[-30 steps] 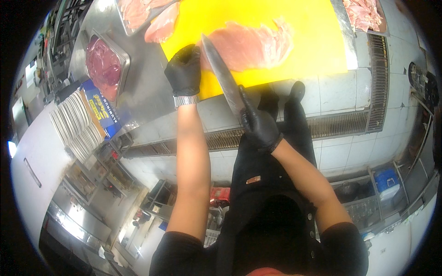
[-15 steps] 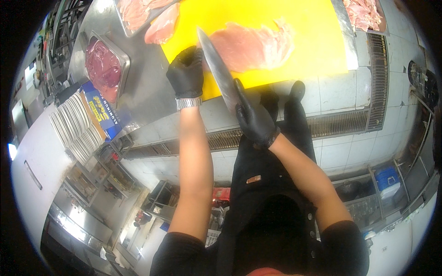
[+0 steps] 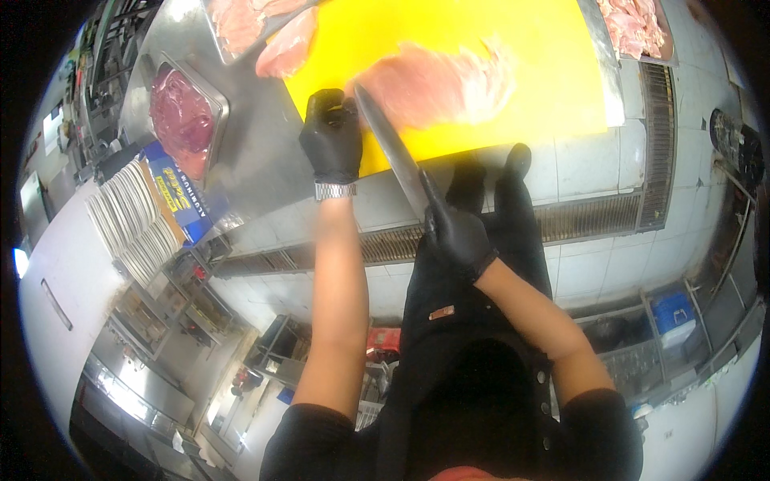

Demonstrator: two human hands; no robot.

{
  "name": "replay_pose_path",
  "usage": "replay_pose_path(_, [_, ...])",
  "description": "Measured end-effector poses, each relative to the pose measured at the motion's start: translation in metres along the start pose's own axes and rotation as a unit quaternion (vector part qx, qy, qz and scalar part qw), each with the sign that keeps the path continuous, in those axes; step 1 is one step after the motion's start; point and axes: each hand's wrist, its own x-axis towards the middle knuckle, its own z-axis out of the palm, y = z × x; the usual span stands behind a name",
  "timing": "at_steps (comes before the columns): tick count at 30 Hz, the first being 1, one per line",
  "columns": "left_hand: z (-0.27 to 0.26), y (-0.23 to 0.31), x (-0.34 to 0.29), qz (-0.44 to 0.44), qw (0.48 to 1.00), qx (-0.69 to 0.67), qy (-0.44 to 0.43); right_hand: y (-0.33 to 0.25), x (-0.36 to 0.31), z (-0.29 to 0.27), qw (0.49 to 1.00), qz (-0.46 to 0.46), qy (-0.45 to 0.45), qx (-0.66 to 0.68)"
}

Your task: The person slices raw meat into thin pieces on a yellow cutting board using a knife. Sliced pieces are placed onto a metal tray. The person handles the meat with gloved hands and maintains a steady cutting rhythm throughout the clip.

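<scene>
A broad, thin pale-pink slab of raw chicken breast (image 3: 433,86) lies on the yellow cutting board (image 3: 553,88). My left hand (image 3: 331,144), in a black glove with a metal watch at the wrist, is closed, its curled fingers pinching the slab's left end. Wrapped round the handle of a long kitchen knife (image 3: 393,144) is my black-gloved right hand (image 3: 457,240); the fingers hide that handle. The blade slants up to the left, its tip over the meat's left end beside my left fingers. Another raw chicken piece (image 3: 287,46) rests at the board's upper left edge.
On the steel table (image 3: 257,136) stand a tray of dark red meat (image 3: 183,116) and, farther back, a metal tray (image 3: 228,56) of pale chicken. More chicken pieces (image 3: 632,28) fill a container at upper right. A blue foil box (image 3: 180,196) stands beside stacked white plates (image 3: 132,220).
My right hand has drawn the knife back toward me, so the blade tip sits lower on the meat. My left hand has shifted slightly right and nearer.
</scene>
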Motion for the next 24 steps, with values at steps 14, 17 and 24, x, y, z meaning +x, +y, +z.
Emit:
replay_pose_path(14, [0.002, -0.031, 0.005, 0.162, 0.986, 0.009, 0.025, -0.01, 0.001, -0.009, 0.999, -0.029, 0.007, 0.021])
replay_pose_path(17, [0.0, -0.036, 0.004, 0.207, 0.974, 0.088, 0.034, -0.015, 0.012, -0.006, 1.0, -0.012, 0.007, 0.015])
replay_pose_path(24, [-0.012, -0.053, 0.009, 0.298, 0.95, 0.089, 0.003, -0.018, 0.02, -0.003, 0.999, 0.004, 0.0, 0.033])
